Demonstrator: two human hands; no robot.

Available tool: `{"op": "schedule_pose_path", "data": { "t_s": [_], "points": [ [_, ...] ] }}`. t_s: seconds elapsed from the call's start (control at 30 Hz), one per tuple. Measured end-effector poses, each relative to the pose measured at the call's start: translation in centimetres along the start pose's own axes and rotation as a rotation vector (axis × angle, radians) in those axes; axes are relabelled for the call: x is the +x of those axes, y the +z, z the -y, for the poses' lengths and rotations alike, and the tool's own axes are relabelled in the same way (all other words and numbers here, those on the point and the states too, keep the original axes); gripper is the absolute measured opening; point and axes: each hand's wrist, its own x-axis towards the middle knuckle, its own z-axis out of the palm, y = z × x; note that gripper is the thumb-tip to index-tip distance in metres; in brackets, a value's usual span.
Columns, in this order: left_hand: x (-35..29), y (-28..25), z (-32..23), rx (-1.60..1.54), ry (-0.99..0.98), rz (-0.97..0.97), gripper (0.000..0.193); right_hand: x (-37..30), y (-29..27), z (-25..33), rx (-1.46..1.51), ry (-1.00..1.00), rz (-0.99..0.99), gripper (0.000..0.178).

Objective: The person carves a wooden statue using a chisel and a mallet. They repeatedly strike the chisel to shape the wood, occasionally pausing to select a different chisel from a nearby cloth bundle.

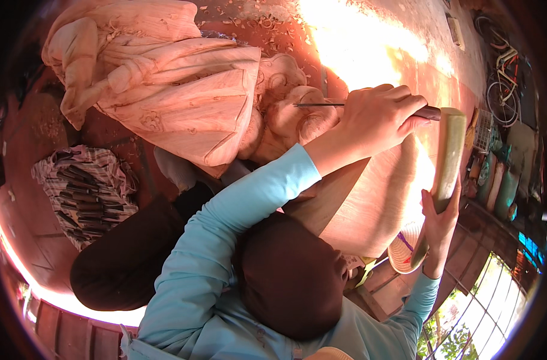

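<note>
A large pale wooden carved figure (pixel 165 90) lies on the floor in front of me, its robe folds cut in relief. My left hand (pixel 378 120) grips a chisel (pixel 321 105), whose thin metal blade points left and touches a rounded carved part (pixel 297 120) of the figure. My right hand (pixel 438 219) holds a pale wooden mallet (pixel 449 156) upright, just right of the chisel's dark handle end. Both arms wear light blue sleeves. My knees in dark trousers (pixel 285 276) fill the lower middle.
A striped cloth roll (pixel 84 192) holding several carving tools lies open at the left. Wood shavings (pixel 255 24) litter the reddish floor. A bicycle (pixel 503 84) and sacks (pixel 501 186) stand at the right. A woven hat (pixel 401 255) lies under the mallet.
</note>
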Motion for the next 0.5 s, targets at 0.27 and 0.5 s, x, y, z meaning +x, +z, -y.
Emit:
{"op": "schedule_pose_path", "data": {
  "t_s": [0.27,0.5],
  "points": [
    [1.0,0.0,0.6,-0.015,-0.005,-0.09,0.022,2.3,0.3,0.6,-0.012,-0.075,0.051,0.066],
    [2.1,0.4,1.2,-0.031,-0.004,-0.258,0.026,4.6,0.7,2.6,0.039,-0.09,0.028,0.057]
  ]
}}
